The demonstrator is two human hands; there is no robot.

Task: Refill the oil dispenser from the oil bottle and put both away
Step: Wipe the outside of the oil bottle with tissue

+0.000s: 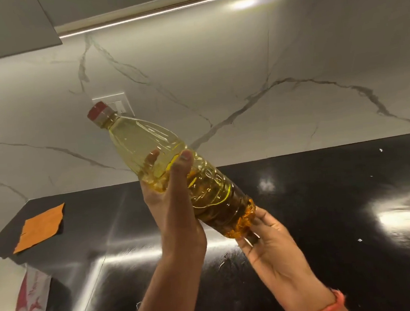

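A clear plastic oil bottle full of yellow oil, with a red cap on, is held up in the air above the black counter, tilted with its cap toward the upper left. My left hand grips it round the middle, thumb over the front and fingers seen through the oil behind. My right hand cups the bottle's base from below with its fingers under it. No oil dispenser is in view.
A shiny black counter runs under the hands, backed by a white marble wall with a wall socket. An orange cloth lies at the left. A white and pink bag stands at the lower left. A cabinet hangs above left.
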